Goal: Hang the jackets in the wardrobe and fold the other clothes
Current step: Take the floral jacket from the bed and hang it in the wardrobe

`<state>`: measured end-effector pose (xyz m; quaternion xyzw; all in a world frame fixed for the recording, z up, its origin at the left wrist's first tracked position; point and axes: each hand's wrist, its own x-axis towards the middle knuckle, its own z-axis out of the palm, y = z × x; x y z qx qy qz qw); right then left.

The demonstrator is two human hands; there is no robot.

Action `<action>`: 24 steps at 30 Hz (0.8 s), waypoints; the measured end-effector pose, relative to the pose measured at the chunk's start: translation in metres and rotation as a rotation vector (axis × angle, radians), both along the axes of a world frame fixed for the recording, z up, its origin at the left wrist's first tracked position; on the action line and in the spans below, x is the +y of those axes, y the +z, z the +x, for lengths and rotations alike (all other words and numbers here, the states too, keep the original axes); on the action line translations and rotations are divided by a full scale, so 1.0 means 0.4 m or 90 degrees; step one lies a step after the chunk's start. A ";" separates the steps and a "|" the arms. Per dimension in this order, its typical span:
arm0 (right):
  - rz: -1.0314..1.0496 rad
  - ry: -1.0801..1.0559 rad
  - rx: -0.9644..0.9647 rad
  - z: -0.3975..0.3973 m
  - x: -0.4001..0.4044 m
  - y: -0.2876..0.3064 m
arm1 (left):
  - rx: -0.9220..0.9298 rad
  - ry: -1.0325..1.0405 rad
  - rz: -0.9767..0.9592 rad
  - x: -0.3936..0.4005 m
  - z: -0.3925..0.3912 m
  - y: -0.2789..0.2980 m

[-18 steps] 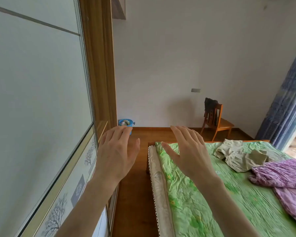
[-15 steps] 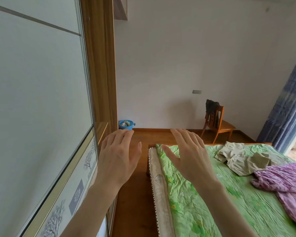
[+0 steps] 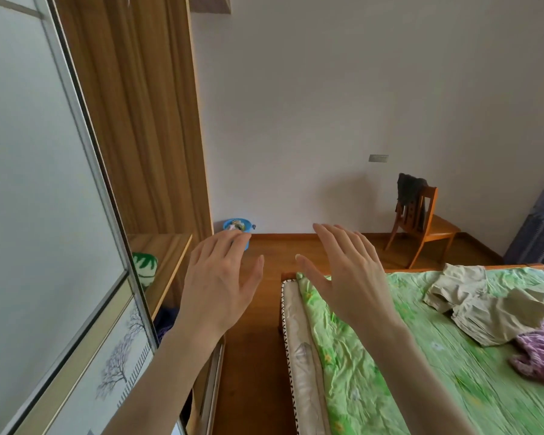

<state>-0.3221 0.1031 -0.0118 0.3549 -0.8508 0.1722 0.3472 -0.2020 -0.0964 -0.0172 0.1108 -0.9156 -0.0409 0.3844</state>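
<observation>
Both hands were raised palm-down in front of the person, empty. The left hand (image 3: 220, 287) hung over the wooden floor (image 3: 252, 356) beside the wardrobe (image 3: 145, 127), its fingers (image 3: 223, 246) straight and released. The right hand (image 3: 349, 274) hovered above the near corner of the bed (image 3: 390, 365), fingers likewise spread and grasping nothing.

The clothes to be sorted lay well apart from both hands: a beige garment (image 3: 484, 306) crumpled on the green sheet, a purple garment (image 3: 540, 353) touching it at the right edge, and a dark garment (image 3: 410, 196) draped over the back of the wooden chair (image 3: 427, 227) by the far wall. Whether any of these was a jacket could not be told.

The wardrobe's sliding door (image 3: 44, 183) covered most of the opening, leaving only a narrow gap showing a shelf (image 3: 164, 249). The likely risk was that a hanger carried in would catch on the door edge. The beige and purple pieces overlapped, so lifting one could drag the other off the bed.
</observation>
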 end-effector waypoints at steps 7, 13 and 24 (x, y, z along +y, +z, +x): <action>0.010 0.008 -0.012 -0.243 -0.099 -0.004 | -0.006 0.008 -0.014 -0.096 -0.228 -0.004; 0.013 0.024 -0.031 -0.410 -0.199 -0.025 | -0.021 0.035 0.010 -0.186 -0.386 -0.022; 0.003 0.017 -0.019 -0.751 -0.450 -0.049 | 0.001 -0.017 0.046 -0.425 -0.798 -0.049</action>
